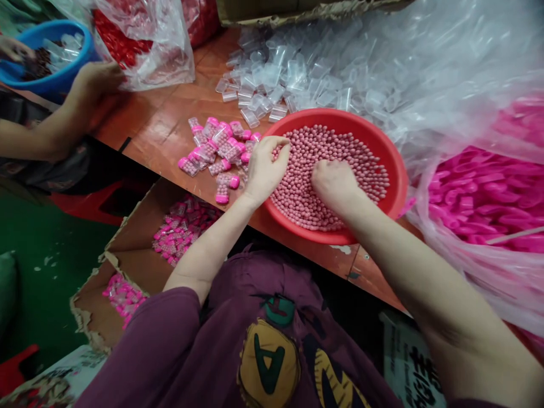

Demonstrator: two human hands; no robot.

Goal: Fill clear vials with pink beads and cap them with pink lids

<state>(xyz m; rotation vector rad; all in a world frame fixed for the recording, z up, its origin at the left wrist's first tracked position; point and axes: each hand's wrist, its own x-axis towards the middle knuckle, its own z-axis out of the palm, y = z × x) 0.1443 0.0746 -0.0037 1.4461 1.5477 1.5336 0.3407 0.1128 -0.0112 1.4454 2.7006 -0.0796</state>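
A red basin [393, 170] full of small pink balls [335, 147] sits on the wooden table. My left hand [264, 168] rests at the basin's left rim, fingers curled in a pinch over the balls; what they hold is hidden. My right hand [335, 184] is pressed down into the balls, fingers bent under and out of sight. Just left of the basin lies a small pile of filled clear tubes with pink caps [216, 153].
Empty clear tubes [272, 79] lie heaped beyond the basin. A plastic bag of pink caps [480, 198] fills the right. A cardboard box [140, 249] of filled tubes stands below the table edge. Another person's hand [91, 85] reaches by a blue bowl [46, 54] and a bag of red caps [127, 42].
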